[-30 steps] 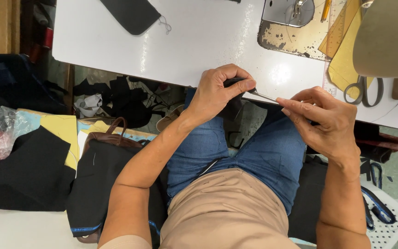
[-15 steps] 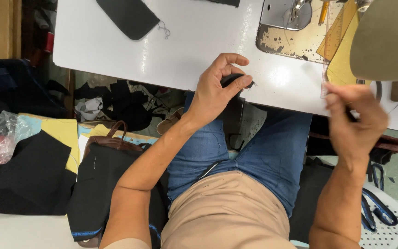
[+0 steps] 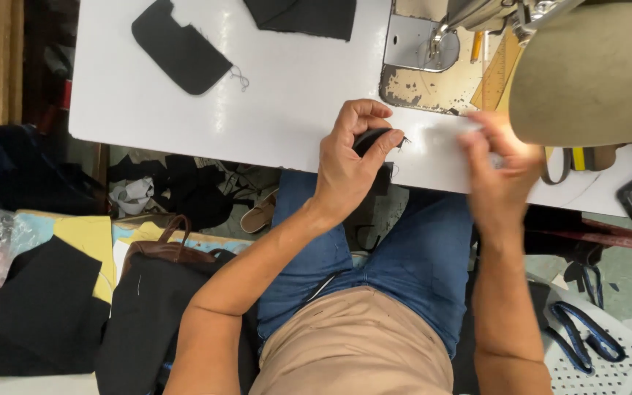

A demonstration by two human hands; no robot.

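At the white table's (image 3: 272, 110) near edge, frame centre, the left hand (image 3: 349, 164) pinches a small black piece (image 3: 371, 137), while the blurred right hand's (image 3: 497, 164) fingers cannot be told.

- I see a white table (image 3: 272, 95) carrying two plain black fabric pieces (image 3: 181, 47).
- The left hand (image 3: 349, 157) pinches a small black piece (image 3: 374, 137).
- Blue jeans (image 3: 404, 256), a tan shirt (image 3: 352, 344).
- A yellow sheet (image 3: 93, 241) (beside a brown-handled bag (image 3: 170, 245)).

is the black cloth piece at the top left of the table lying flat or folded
Flat: the black cloth piece lies spread on the white table, its whole rounded outline showing.
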